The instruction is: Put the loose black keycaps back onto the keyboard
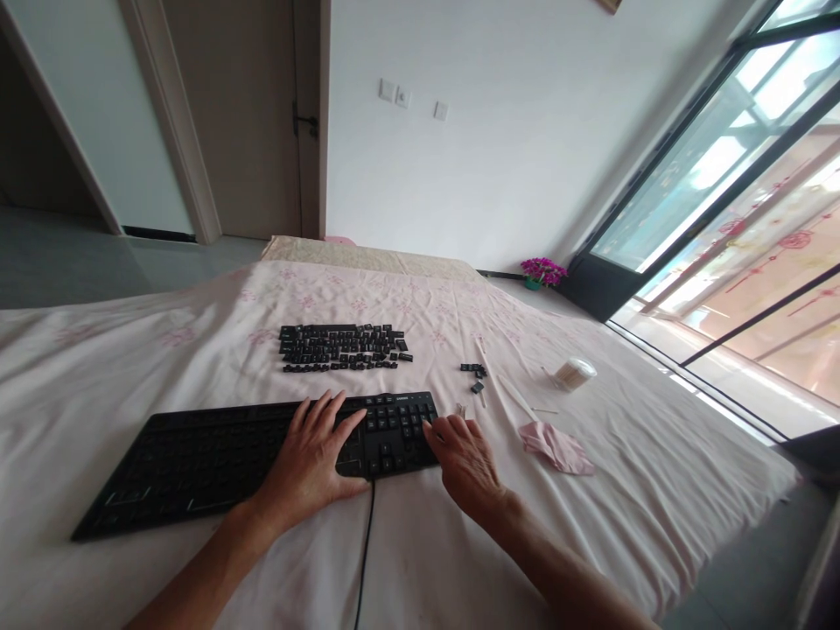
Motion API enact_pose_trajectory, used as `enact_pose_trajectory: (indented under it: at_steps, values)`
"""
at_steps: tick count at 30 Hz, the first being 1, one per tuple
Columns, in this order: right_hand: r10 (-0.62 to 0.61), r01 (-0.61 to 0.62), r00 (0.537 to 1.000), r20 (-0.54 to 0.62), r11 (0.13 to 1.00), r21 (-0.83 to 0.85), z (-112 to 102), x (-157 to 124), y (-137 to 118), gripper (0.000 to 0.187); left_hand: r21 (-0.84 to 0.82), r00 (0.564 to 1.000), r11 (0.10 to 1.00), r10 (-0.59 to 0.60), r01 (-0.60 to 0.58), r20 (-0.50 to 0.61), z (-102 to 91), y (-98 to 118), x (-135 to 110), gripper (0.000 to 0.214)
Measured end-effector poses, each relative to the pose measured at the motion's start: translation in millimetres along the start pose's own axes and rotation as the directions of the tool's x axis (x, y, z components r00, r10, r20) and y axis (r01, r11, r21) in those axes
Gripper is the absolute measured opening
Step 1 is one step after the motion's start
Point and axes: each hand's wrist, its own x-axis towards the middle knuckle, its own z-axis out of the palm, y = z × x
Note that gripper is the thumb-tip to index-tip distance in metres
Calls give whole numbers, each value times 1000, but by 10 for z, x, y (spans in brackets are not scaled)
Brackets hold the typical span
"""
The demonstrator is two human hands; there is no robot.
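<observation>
A black keyboard (216,455) lies slantwise on the bed, its left part stripped of keycaps and its number pad still carrying them. My left hand (315,451) spans it from far edge to near edge, fingers spread and thumb at the front. At the right end, my right hand (463,451) has its fingers curled, with the thumb against the number pad keys. Whatever those fingers pinch is hidden; a small pale bit (461,409) shows just beyond them. Loose black keycaps (341,344) lie in rows behind the keyboard, and a few more keycaps (478,374) sit farther right.
A clear tub of cotton swabs (576,374) stands on the bed sheet (630,490) to the right, near a crumpled pink cloth (556,448). One loose swab (544,410) lies between them. The keyboard's cable (365,551) runs toward me. Purple flowers (543,271) stand by the wall.
</observation>
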Motion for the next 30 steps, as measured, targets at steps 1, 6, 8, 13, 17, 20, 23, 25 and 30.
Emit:
enact_pose_trajectory:
  at_steps: [1,6,8,13,17,20,23,25,30]
  values:
    - [-1,1,1000,11,1000,4,-4,3,-5,54,0,1000,1000,-1,1,2,-5,3,1,84]
    - [44,-44,999,9,992,122,-95,20,14,53,-7,1000,1000,9,-9,-14,8,-4,-11,86]
    - [88,-77,996,-34,969,236,-129,11,51,52,3,999,1000,17,-17,-30,41,-19,-23,86]
    - [266,-166,950,-165,874,457,-62,-23,334,51,27,998,999,34,-32,-58,137,-63,-40,88]
    - [481,-347,857,-184,804,483,81,-3,794,37,36,997,999,39,-37,-64,161,-71,-45,89]
    - [584,-488,803,-122,761,428,156,39,1122,30,35,998,999,33,-31,-61,165,-69,-48,89]
    - [619,-553,779,-103,755,352,185,85,1296,27,31,997,999,33,-31,-67,174,-72,-50,89]
    - [607,-562,788,-102,777,285,195,118,1326,25,26,997,999,39,-37,-74,181,-76,-51,89]
    - [545,-538,835,-67,837,104,261,224,1303,20,18,995,999,38,-36,-88,183,-76,-50,89]
